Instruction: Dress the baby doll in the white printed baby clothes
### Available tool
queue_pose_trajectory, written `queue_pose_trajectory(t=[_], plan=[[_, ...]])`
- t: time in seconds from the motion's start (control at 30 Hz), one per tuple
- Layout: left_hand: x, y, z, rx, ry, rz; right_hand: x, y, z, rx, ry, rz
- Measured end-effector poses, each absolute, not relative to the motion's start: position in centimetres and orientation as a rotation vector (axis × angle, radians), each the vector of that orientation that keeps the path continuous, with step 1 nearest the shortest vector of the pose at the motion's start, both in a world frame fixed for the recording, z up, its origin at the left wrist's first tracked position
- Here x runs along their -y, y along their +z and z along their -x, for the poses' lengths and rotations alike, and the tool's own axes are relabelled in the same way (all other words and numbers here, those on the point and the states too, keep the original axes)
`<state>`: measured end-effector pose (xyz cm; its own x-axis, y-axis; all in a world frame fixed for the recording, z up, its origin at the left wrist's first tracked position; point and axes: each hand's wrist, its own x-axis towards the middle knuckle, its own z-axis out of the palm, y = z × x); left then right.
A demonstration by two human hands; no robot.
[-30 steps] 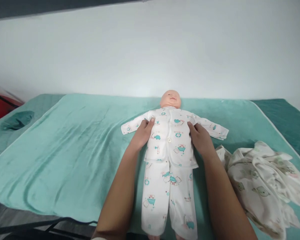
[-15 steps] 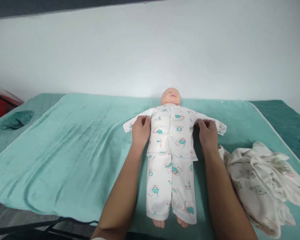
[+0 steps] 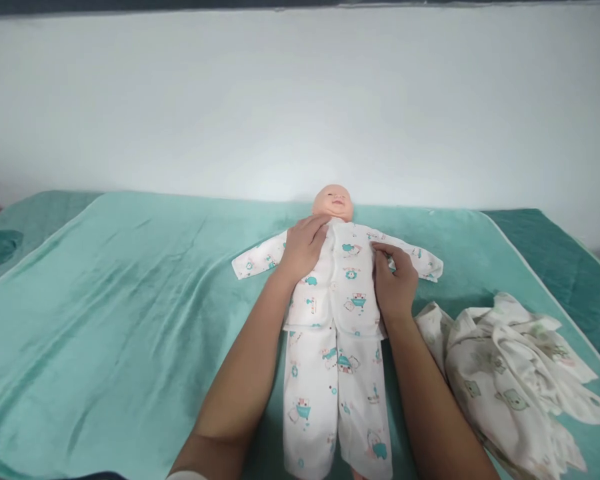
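Two hands, left hand (image 3: pixel 304 245) and right hand (image 3: pixel 393 283), press doll's unlabelled top (image 3: pixel 341 283).

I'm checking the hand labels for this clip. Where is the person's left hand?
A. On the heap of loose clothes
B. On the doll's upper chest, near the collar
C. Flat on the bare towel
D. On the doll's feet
B: the left hand lies on the doll's printed shirt, just below the doll's head.

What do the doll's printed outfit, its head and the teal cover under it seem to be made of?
White printed baby outfit: soft thin knit, probably cotton; it creases. Bald doll head: smooth, slightly glossy, likely vinyl or plastic. Teal cover: plush, velvety fabric; its nap shows sheen streaks.
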<state>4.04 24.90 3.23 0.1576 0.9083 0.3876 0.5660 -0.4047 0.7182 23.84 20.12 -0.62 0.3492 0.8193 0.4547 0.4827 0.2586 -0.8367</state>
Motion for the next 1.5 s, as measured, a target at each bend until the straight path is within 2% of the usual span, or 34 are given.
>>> queue_pose_trajectory(t=[0.1,0.23,0.37,0.53,0.77,1.5], plan=[[-24.4,3.4,-4.1,-1.393,1.120,-2.058,-20.1,-0.7,-24.1,1.247,0.438,1.497],[-24.3,3.7,-4.3,-1.377,1.137,-2.036,-19.8,0.6,-23.4,1.280,0.417,1.337],[-24.3,3.5,-4.3,-1.379,1.164,-1.998,-20.9,2.6,-21.7,1.483,0.577,1.189],[-24.3,3.3,-4.2,-1.361,1.177,-1.963,-22.7,3.0,-21.1,1.632,0.696,1.201],[-24.3,3.3,-4.1,-1.301,1.212,-1.939,-22.3,2.6,-21.2,1.684,0.638,1.083],[-24.3,3.3,-4.2,-1.325,1.205,-1.891,-22.2,2.5,-21.1,1.697,0.602,1.134]])
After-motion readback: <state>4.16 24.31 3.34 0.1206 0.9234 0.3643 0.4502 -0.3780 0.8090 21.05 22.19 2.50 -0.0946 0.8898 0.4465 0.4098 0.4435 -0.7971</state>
